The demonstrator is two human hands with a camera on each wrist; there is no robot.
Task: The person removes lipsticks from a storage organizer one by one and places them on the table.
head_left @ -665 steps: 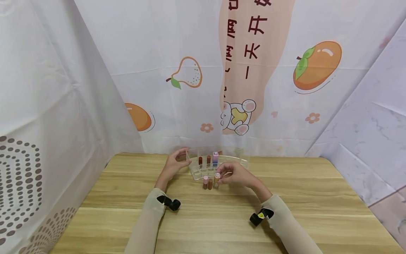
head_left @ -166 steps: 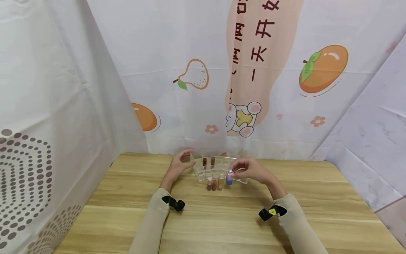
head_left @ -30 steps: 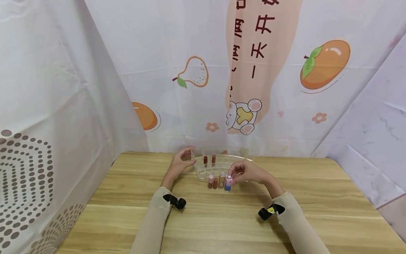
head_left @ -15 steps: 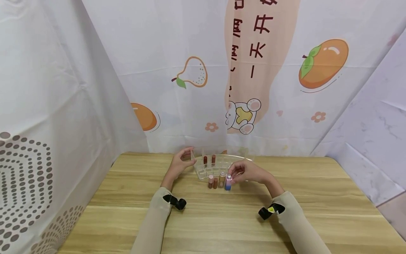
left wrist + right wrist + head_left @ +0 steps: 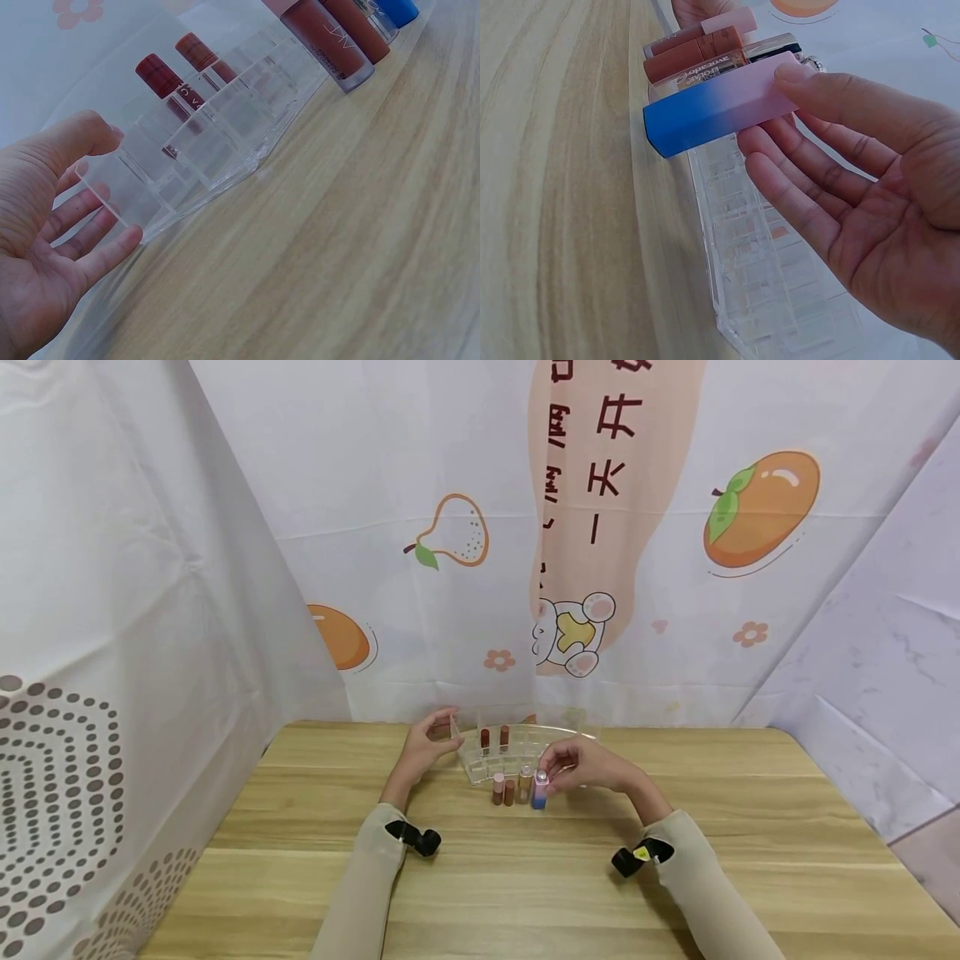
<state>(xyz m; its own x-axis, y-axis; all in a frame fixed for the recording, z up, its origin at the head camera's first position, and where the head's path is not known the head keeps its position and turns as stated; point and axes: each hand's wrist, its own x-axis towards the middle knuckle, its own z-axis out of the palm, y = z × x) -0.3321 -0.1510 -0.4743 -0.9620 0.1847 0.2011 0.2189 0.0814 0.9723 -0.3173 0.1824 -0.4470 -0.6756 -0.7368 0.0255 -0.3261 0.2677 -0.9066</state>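
My left hand (image 5: 422, 753) holds the left end of a clear acrylic lipstick organizer (image 5: 217, 142), thumb at its upper edge and fingers along the side wall. Between thumb and fingers of my right hand (image 5: 581, 764) is the pink top of a pink-and-blue lipstick tube (image 5: 712, 109), upright in front of the organizer. Left of it, in a row, stand a clear lip gloss tube (image 5: 525, 787), a brown one (image 5: 509, 793) and a pink-capped lip gloss (image 5: 498, 791). A dark red lip gloss (image 5: 169, 82) and a brown-capped one (image 5: 202, 56) stand in organizer slots.
The wooden table (image 5: 525, 877) reaches back to a white printed curtain (image 5: 375, 568) hanging right behind the organizer. Another patterned cloth (image 5: 112, 610) hangs at the left, and a marbled one (image 5: 862, 710) at the right. Each sleeve carries a black wrist camera (image 5: 423, 842).
Earlier the pink-and-blue tube stood in the organizer while my right hand held the clear tube; now it ends the front row, in my right hand. Over the last second the hands barely move.
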